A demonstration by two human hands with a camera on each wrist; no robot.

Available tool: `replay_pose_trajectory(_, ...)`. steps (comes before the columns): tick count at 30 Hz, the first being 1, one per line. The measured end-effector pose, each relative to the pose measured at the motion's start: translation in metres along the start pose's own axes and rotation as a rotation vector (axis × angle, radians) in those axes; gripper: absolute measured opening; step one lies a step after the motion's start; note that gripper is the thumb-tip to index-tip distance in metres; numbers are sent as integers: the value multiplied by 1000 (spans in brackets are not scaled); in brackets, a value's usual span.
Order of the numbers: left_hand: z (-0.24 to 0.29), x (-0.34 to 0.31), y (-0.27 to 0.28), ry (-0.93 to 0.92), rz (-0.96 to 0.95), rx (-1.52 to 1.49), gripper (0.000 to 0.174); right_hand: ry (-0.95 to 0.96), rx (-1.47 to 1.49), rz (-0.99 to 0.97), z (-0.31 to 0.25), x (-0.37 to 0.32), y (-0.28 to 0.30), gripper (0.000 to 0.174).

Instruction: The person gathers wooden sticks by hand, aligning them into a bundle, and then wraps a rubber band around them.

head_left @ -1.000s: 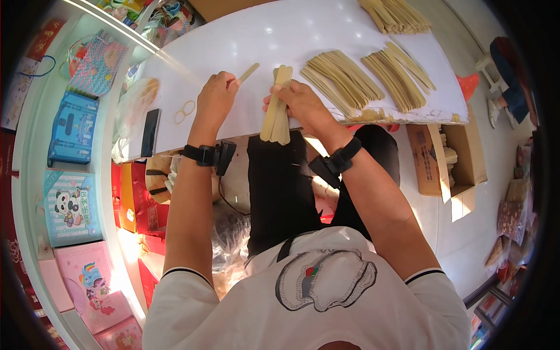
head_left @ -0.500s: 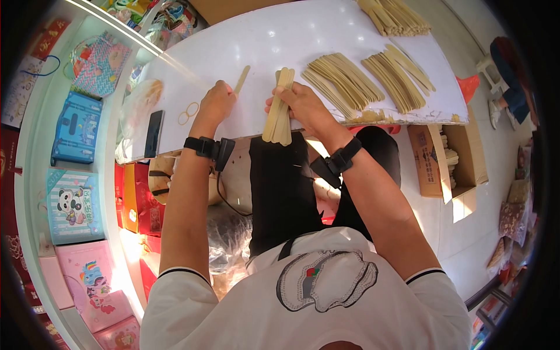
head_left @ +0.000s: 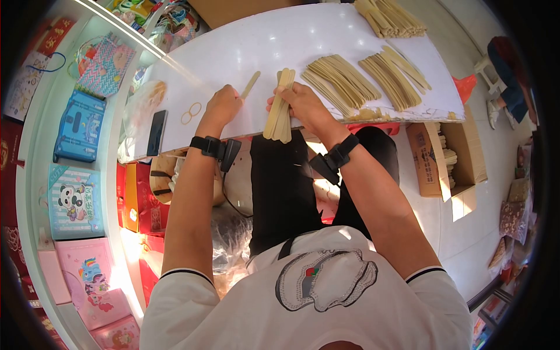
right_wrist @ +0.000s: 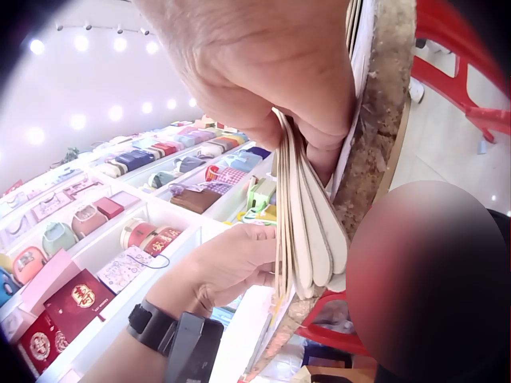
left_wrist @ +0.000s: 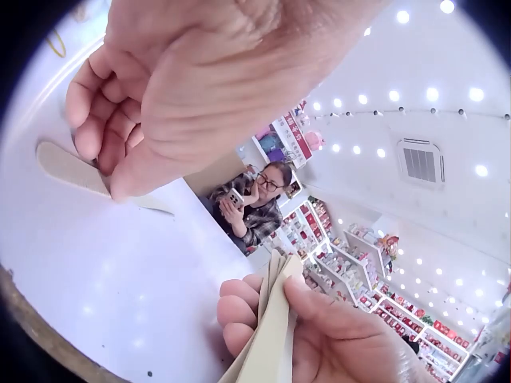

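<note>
My left hand pinches a single flat wooden stick between thumb and fingers, over the white table. In the left wrist view that stick crosses beneath the fingertips, its rounded end sticking out. A fanned bundle of wooden sticks is gripped in my right hand, thumb on top, lower ends hanging past the table's front edge. The right wrist view shows the bundle with its ends spread apart. Two rubber bands lie to the left of my left hand.
Several stick piles lie on the table: a wide pile, a narrower one, and another at the back. A phone rests near the left edge. Below right stands a cardboard box. Shelves line the left.
The stick in my left hand swung more upright, then leaned right again, as that hand came slightly nearer my body. My right hand and its bundle stayed almost still.
</note>
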State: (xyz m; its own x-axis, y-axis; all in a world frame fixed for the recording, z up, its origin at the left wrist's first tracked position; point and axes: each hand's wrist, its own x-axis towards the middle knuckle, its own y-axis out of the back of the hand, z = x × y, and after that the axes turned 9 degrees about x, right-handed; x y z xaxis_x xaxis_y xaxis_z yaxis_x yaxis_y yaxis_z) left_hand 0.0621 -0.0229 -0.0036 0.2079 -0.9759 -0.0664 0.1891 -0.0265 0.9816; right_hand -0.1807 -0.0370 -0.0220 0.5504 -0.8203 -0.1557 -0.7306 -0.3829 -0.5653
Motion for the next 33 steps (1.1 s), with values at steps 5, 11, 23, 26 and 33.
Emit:
replay_pose_trajectory(5,-5,2,4,-19,-179,-222,28,15,-5,1,-1,-1,-1,34)
replay_pose_trajectory(11,10,-15,-7,-81,45,55,26,25,-21,-13,0,-2,0,34)
replay_pose_trajectory(23,30,-104,-19,-343,331,262,43,36,-42,-20,3,-1,3,30)
replay_pose_trajectory(26,25,-119,-22,-401,399,233,44,37,40,-10,2,1,2,28)
replay_pose_trajectory(33,-3,-120,-29,-536,497,261,30,33,145,-25,4,6,10,23)
